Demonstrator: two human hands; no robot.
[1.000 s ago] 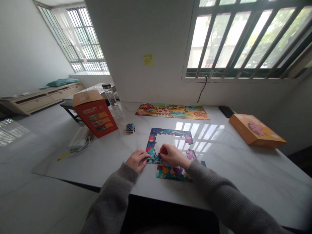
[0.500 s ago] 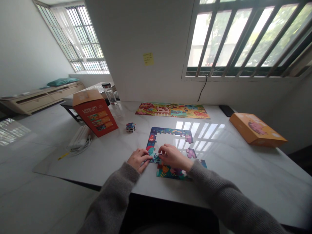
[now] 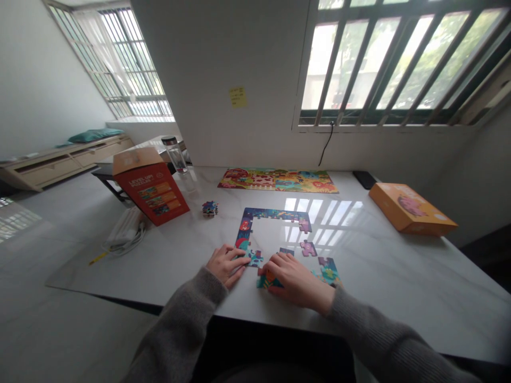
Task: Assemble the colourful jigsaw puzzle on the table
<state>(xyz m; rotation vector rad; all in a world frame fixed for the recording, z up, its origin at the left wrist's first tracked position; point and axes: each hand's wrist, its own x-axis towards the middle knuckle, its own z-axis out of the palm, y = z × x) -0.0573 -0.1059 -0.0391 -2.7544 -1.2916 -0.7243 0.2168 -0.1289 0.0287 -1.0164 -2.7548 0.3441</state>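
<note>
A half-built jigsaw frame (image 3: pixel 275 215) lies on the white marble table (image 3: pixel 383 276) in front of me. My left hand (image 3: pixel 225 263) rests flat on the table with its fingertips against the frame's lower left corner (image 3: pixel 252 258). My right hand (image 3: pixel 294 278) lies palm down over the separate bottom strip of joined pieces (image 3: pixel 327 273), covering most of it. A loose purple piece (image 3: pixel 307 248) sits just beyond my right hand's fingers. Neither hand grips a piece.
A finished colourful puzzle (image 3: pixel 278 180) lies at the back by the wall. A small stack of pieces (image 3: pixel 209 208) stands left of the frame. A red-orange box (image 3: pixel 149 185), water bottle (image 3: pixel 176 157), white cable bundle (image 3: pixel 126 230), orange box (image 3: pixel 411 208) and dark phone (image 3: pixel 364 180) surround it.
My right hand has slid down and right, from the lower left corner onto the bottom strip. My left hand has stayed at the corner. The view shifted slightly.
</note>
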